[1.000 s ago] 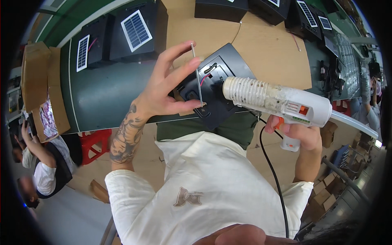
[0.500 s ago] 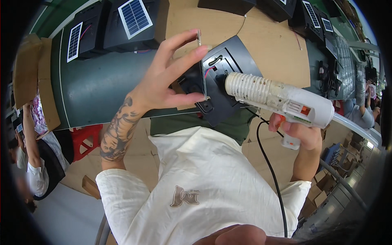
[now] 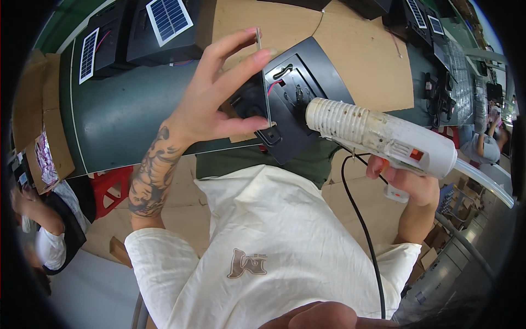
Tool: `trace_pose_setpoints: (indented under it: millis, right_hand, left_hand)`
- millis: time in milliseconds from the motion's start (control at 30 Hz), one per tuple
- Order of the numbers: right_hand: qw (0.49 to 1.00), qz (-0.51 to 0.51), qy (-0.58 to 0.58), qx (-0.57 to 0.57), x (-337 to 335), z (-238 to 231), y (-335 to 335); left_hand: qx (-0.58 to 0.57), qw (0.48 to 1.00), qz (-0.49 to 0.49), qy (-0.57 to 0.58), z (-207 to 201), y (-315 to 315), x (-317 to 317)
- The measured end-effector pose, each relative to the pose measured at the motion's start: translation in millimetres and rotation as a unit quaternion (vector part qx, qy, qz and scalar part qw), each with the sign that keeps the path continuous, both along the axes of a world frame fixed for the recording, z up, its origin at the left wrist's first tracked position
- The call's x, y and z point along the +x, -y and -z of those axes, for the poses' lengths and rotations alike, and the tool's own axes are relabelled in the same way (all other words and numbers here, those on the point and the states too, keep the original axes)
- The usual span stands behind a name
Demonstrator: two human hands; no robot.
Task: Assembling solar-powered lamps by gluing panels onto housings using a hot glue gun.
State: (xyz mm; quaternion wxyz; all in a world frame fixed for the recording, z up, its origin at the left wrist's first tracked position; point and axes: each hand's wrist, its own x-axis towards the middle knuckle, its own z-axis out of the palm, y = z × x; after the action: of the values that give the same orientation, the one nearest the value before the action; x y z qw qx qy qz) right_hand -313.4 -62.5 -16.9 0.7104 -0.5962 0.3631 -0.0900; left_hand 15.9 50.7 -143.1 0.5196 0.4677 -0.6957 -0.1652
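My left hand [image 3: 211,98] pinches a thin solar panel [image 3: 267,104] by opposite edges, fingers at the far end and thumb at the near end. The panel stands edge-on, so its face is hidden. Beside it a black plastic housing [image 3: 324,77] lies tilted at the table's front edge, with a red wire [image 3: 274,85] coming out of a small hole. Shiny glue marks [image 3: 301,94] show in its recess. My right hand [image 3: 411,183] is wrapped round the handle of a white hot glue gun [image 3: 383,137], its dark nozzle over the housing near the marks.
Black boxes with solar panels [image 3: 170,19] stand at the back left, more [image 3: 416,13] at the back right. Cardboard [image 3: 372,66] covers part of the green table [image 3: 131,104]. A black cable [image 3: 356,208] hangs by the gun. Other people sit at both sides.
The view has shifted slightly. The glue gun's nozzle has moved a little toward me and right across the housing, uncovering shiny glue marks. My left hand still holds the solar panel on edge.
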Motion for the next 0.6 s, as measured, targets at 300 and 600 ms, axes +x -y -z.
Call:
trace_pose_setpoints:
  millis: [300,600]
  right_hand:
    - [0.978,-0.086,-0.142,-0.129,20.4,-34.1,2.4]
    - [0.948,-0.163,-0.191,-0.197,24.8,-53.4,7.5]
  left_hand:
    - [0.009,1.000,0.002,-0.017,0.5,-2.0,1.1]
    - [-0.003,0.998,0.014,-0.054,-0.7,-0.7,-4.3]
